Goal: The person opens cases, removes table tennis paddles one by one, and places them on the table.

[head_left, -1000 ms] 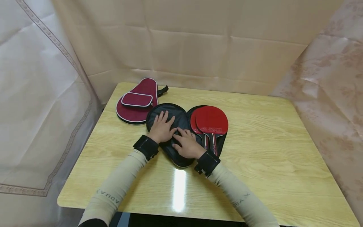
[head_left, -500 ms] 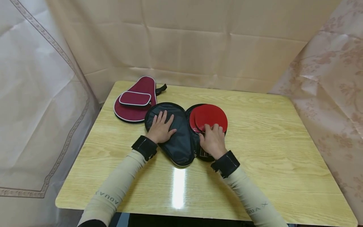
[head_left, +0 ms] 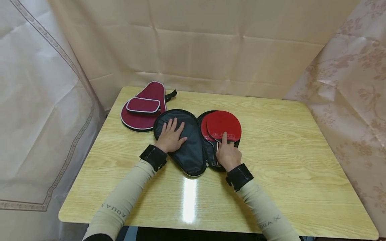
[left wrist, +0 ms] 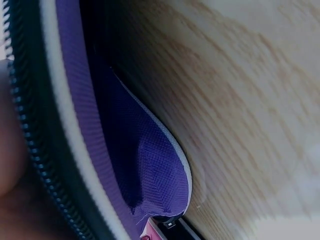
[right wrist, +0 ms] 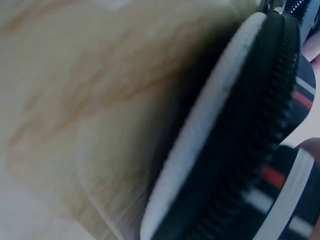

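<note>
A zippered table tennis paddle case (head_left: 193, 157) lies spread open, its dark lining up; the left wrist view shows its purple outside (left wrist: 145, 165). My left hand (head_left: 170, 138) presses flat on the left half, fingers spread. Two red paddles overlap in the right half: the upper paddle (head_left: 222, 121) partly covers the lower paddle (head_left: 203, 129). My right hand (head_left: 229, 155) grips the upper paddle's handle, index finger stretched onto the red rubber and the other fingers curled. Striped handle ends (right wrist: 287, 187) show beyond the zipper edge (right wrist: 235, 130) in the right wrist view.
Behind the open case, at the back left, lies a closed maroon paddle case (head_left: 143, 115) with white piping and a black strap (head_left: 171, 95). Everything rests on a wood-grain table (head_left: 289, 167). Cloth curtains (head_left: 193, 50) hang behind and at both sides.
My right hand has moved right from the lining of the case's left half to the paddles, and its index finger has stretched out on the rubber. The left hand stays in place.
</note>
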### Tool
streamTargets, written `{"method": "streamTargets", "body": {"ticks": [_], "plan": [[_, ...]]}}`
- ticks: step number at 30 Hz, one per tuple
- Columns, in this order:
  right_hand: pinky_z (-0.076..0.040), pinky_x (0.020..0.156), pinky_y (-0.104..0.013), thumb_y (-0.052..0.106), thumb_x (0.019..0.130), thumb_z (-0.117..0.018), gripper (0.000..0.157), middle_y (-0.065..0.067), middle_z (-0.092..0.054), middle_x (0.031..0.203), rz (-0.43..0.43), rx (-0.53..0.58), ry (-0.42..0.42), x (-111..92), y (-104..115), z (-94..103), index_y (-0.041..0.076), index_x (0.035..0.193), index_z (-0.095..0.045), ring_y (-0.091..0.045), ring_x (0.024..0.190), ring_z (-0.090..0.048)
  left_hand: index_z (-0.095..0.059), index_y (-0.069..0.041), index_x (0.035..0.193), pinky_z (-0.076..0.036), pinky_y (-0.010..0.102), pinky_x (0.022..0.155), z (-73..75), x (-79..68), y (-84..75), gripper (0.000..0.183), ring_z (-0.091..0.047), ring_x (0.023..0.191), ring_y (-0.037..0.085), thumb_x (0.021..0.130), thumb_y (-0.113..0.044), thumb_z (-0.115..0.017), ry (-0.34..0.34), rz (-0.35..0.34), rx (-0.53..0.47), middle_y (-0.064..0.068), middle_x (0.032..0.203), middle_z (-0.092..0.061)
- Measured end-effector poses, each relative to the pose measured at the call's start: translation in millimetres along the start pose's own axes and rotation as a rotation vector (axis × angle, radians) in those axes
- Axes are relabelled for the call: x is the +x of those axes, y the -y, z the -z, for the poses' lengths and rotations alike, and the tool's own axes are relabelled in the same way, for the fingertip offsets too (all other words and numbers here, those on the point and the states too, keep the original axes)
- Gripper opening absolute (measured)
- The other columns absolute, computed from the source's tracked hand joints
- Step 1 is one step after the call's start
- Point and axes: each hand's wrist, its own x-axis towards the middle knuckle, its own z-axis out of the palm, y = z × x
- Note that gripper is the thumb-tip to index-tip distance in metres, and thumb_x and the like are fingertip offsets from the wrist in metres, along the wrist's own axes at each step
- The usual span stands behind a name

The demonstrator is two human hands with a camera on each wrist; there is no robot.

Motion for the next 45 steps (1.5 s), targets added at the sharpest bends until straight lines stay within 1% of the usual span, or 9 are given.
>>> {"method": "streamTargets", "body": {"ticks": [4,9,14,17,21,26,30,39,45], "plan": [[-0.053,0.057,-0.053,0.023,0.103,-0.042,0.059,-0.036,-0.055,0.110,0.006,0.056,0.009,0.7,-8.2,2.9,0.005,0.157,-0.024,-0.041,0.066,-0.061,-0.021,-0.012,0.159,-0.003,0.055,0.122,-0.4,0.6,-0.6,0.068,0.001,0.152,0.039,0.104,-0.042,-0.047,-0.012,0.006,0.004,0.023,0.164,-0.005],[-0.052,0.064,-0.053,0.022,0.105,-0.038,0.057,-0.039,-0.049,0.127,0.056,0.140,0.036,-0.7,-28.6,11.5,0.007,0.158,-0.021,-0.046,0.080,-0.063,-0.021,-0.012,0.159,-0.003,0.055,0.122,-1.6,1.4,-2.1,0.068,0.002,0.152,0.039,0.104,-0.042,-0.047,-0.006,-0.001,-0.007,0.023,0.164,-0.005],[-0.051,0.078,-0.058,0.017,0.106,-0.038,0.055,-0.040,-0.052,0.123,0.159,0.166,-0.015,5.8,-60.1,28.3,0.001,0.156,-0.023,-0.049,0.100,-0.060,-0.021,-0.011,0.159,-0.002,0.056,0.122,-0.9,-4.3,-1.0,0.068,0.001,0.152,0.040,0.104,-0.041,-0.048,-0.008,0.012,-0.008,0.023,0.164,-0.005],[-0.048,0.082,-0.062,0.012,0.105,-0.036,0.053,-0.043,-0.056,0.112,0.221,0.170,-0.086,17.2,-91.7,43.2,-0.005,0.154,-0.025,-0.054,0.104,-0.057,-0.023,-0.010,0.159,-0.004,0.056,0.122,-0.1,-10.3,-0.1,0.068,-0.001,0.152,0.041,0.103,-0.041,-0.049,-0.017,0.019,0.002,0.024,0.164,-0.007],[-0.046,0.086,-0.065,0.010,0.103,-0.031,0.053,-0.046,-0.056,0.107,0.233,0.138,-0.134,40.2,-150.0,66.3,-0.010,0.152,-0.024,-0.059,0.104,-0.056,-0.023,-0.010,0.158,-0.004,0.056,0.122,-0.6,-17.3,-0.9,0.068,-0.002,0.152,0.041,0.104,-0.041,-0.048,-0.016,0.012,0.007,0.025,0.164,-0.008],[-0.040,0.095,-0.068,0.012,0.103,-0.028,0.055,-0.051,-0.046,0.122,0.184,0.069,-0.034,68.2,-221.7,91.7,-0.016,0.149,-0.016,-0.065,0.111,-0.047,-0.024,-0.009,0.158,-0.005,0.057,0.122,-2.8,-25.9,-0.5,0.068,-0.003,0.152,0.041,0.104,-0.041,-0.049,-0.020,0.008,0.004,0.025,0.163,-0.010],[-0.041,0.090,-0.068,0.016,0.105,-0.026,0.059,-0.053,-0.034,0.131,0.122,0.048,0.104,81.8,-258.2,101.6,-0.016,0.150,-0.005,-0.068,0.110,-0.045,-0.024,-0.009,0.158,-0.005,0.057,0.121,-2.4,-32.3,2.8,0.067,-0.003,0.152,0.041,0.104,-0.040,-0.049,-0.019,0.008,0.002,0.025,0.163,-0.010],[-0.030,0.103,-0.071,0.018,0.105,-0.023,0.061,-0.054,-0.024,0.137,0.050,0.049,0.203,89.8,-292.4,88.2,-0.018,0.148,0.001,-0.071,0.120,-0.031,-0.025,-0.009,0.158,-0.008,0.058,0.121,-3.6,-46.0,6.2,0.068,-0.005,0.151,0.042,0.103,-0.040,-0.050,-0.001,-0.017,0.005,0.024,0.163,-0.011],[-0.032,0.102,-0.071,0.016,0.104,-0.026,0.059,-0.057,-0.027,0.131,0.007,0.012,0.179,85.5,-296.3,79.2,-0.016,0.149,-0.003,-0.070,0.119,-0.033,-0.025,-0.009,0.158,-0.008,0.058,0.121,-2.1,-49.7,5.7,0.068,-0.007,0.151,0.042,0.103,-0.040,-0.050,-0.009,-0.028,0.008,0.025,0.163,-0.012]]}}
